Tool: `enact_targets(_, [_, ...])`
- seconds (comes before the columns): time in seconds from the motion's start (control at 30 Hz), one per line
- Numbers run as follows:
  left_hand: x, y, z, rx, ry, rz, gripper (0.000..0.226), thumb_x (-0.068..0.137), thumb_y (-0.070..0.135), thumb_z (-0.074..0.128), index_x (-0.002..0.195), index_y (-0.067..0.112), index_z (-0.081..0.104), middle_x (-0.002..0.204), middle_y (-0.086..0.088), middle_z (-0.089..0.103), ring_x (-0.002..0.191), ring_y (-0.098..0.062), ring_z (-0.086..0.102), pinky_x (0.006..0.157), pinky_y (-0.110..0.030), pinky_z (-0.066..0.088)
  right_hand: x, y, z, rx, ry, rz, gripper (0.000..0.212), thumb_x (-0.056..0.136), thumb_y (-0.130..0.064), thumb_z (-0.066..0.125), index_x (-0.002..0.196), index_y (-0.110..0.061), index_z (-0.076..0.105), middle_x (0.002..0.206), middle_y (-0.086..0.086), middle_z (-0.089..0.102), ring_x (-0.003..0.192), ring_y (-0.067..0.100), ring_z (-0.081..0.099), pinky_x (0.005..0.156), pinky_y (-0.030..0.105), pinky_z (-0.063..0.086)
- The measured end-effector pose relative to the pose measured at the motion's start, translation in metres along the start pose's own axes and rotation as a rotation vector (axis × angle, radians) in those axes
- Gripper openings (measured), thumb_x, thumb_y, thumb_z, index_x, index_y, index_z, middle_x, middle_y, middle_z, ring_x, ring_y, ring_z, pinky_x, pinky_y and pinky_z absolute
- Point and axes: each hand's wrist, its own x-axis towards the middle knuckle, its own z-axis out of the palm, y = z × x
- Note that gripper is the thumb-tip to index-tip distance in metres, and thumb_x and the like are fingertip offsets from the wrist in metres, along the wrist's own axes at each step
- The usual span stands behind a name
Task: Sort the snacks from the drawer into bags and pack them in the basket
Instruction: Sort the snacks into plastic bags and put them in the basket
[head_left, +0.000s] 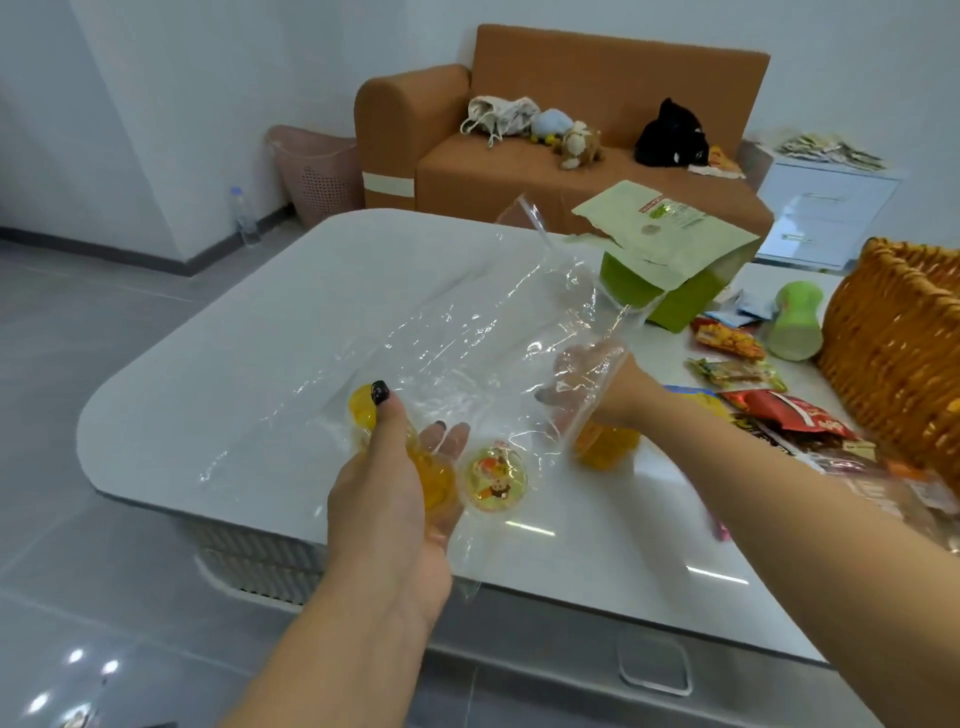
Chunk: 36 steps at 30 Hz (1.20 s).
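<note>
A large clear plastic bag (467, 332) is stretched over the white table (270, 322) between my hands. My left hand (384, 499) lies at the bag's near end, its thumb over yellow jelly cups (431, 475) that it holds. A jelly cup with a cartoon lid (496, 483) lies in the bag next to that hand. My right hand (576, 384) shows through the plastic and grips the bag's other end. Another yellow jelly cup (605, 447) sits on the table beneath it. The woven basket (893, 353) stands at the far right.
Snack packets (779, 415) lie in a heap by the basket, with a green cup (795, 322) and a green box (680, 301) under a pale green pouch (670, 228). Behind are an orange sofa (571, 171), a white drawer cabinet (826, 208) and a pink hamper (317, 171).
</note>
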Motion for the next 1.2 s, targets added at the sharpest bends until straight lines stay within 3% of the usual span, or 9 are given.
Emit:
enact_targets(0.1, [-0.006, 0.006, -0.001, -0.056, 0.025, 0.004, 0.031, 0.089, 0.052, 0.061, 0.102, 0.024, 0.06, 0.098, -0.001, 0.072, 0.075, -0.01, 0.074, 0.072, -0.034, 0.06, -0.011, 0.009, 0.017, 0.014, 0.116, -0.027, 0.03, 0.064, -0.073, 0.054, 0.079, -0.047, 0.055, 0.106, 0.0, 0.054, 0.111, 0.024, 0.049, 0.096, 0.041, 0.044])
enact_targets(0.23, [-0.018, 0.008, 0.006, -0.07, 0.006, -0.007, 0.03, 0.09, 0.05, 0.061, 0.102, 0.023, 0.06, 0.098, -0.002, 0.071, 0.074, -0.01, 0.074, 0.082, -0.038, 0.059, -0.051, 0.009, 0.027, 0.07, 0.208, -0.023, 0.042, 0.08, -0.059, 0.06, 0.117, -0.039, 0.06, 0.126, -0.002, 0.042, 0.122, 0.016, 0.04, 0.103, 0.037, 0.039])
enact_targets(0.37, [-0.026, 0.01, 0.012, -0.08, -0.031, -0.01, 0.028, 0.091, 0.051, 0.06, 0.1, 0.024, 0.059, 0.097, 0.0, 0.072, 0.076, -0.01, 0.074, 0.077, -0.033, 0.059, -0.064, 0.009, 0.024, 0.011, 0.318, -0.047, 0.061, 0.083, -0.072, 0.042, 0.131, -0.037, 0.055, 0.145, 0.002, 0.038, 0.142, 0.023, 0.023, 0.114, 0.046, 0.025])
enact_targets(0.5, [-0.029, 0.009, 0.015, -0.097, -0.034, -0.026, 0.028, 0.09, 0.05, 0.062, 0.097, 0.023, 0.059, 0.101, -0.002, 0.071, 0.082, -0.014, 0.074, 0.075, -0.033, 0.059, -0.082, 0.041, 0.013, 0.137, 0.785, -0.04, 0.038, 0.089, -0.029, 0.052, 0.12, -0.012, 0.066, 0.128, 0.016, 0.053, 0.129, 0.035, 0.041, 0.106, 0.047, 0.035])
enact_targets(0.67, [-0.028, 0.007, 0.021, -0.114, -0.051, -0.019, 0.027, 0.091, 0.049, 0.061, 0.094, 0.023, 0.058, 0.096, 0.0, 0.071, 0.078, -0.012, 0.074, 0.071, -0.029, 0.059, -0.108, 0.077, 0.041, 0.04, 0.475, 0.048, 0.044, 0.091, -0.005, 0.05, 0.134, -0.015, 0.054, 0.133, 0.007, 0.047, 0.121, 0.027, 0.048, 0.093, 0.032, 0.039])
enact_targets(0.8, [-0.029, 0.0, 0.026, -0.102, -0.061, -0.038, 0.027, 0.091, 0.051, 0.06, 0.095, 0.025, 0.057, 0.095, 0.001, 0.071, 0.07, -0.009, 0.073, 0.063, -0.026, 0.059, -0.115, 0.079, 0.045, 0.034, 0.547, -0.048, 0.054, 0.084, 0.005, 0.05, 0.133, -0.018, 0.056, 0.124, 0.004, 0.055, 0.11, 0.022, 0.054, 0.081, 0.022, 0.034])
enact_targets(0.9, [-0.034, -0.008, 0.033, -0.095, -0.077, -0.061, 0.027, 0.091, 0.051, 0.06, 0.096, 0.024, 0.057, 0.094, 0.001, 0.071, 0.071, -0.009, 0.073, 0.067, -0.027, 0.059, -0.116, 0.08, 0.042, 0.104, 0.688, -0.141, 0.051, 0.08, 0.015, 0.053, 0.125, -0.008, 0.062, 0.118, 0.014, 0.059, 0.103, 0.031, 0.061, 0.084, 0.033, 0.049])
enact_targets(1.03, [-0.036, -0.018, 0.04, -0.066, -0.098, -0.059, 0.027, 0.091, 0.05, 0.061, 0.093, 0.023, 0.057, 0.091, 0.0, 0.07, 0.069, -0.01, 0.073, 0.076, -0.032, 0.06, -0.125, 0.066, 0.021, 0.092, 0.985, -0.258, 0.036, 0.091, -0.012, 0.037, 0.115, -0.003, 0.062, 0.105, 0.013, 0.06, 0.092, 0.025, 0.057, 0.075, 0.023, 0.042])
enact_targets(1.2, [-0.034, -0.019, 0.042, -0.071, -0.082, -0.063, 0.026, 0.091, 0.049, 0.062, 0.093, 0.023, 0.057, 0.09, -0.001, 0.07, 0.071, -0.011, 0.073, 0.076, -0.033, 0.06, -0.129, 0.032, 0.046, -0.091, 0.895, -0.19, 0.038, 0.086, -0.029, 0.039, 0.108, -0.007, 0.061, 0.087, 0.011, 0.063, 0.072, 0.031, 0.062, 0.05, 0.029, 0.043])
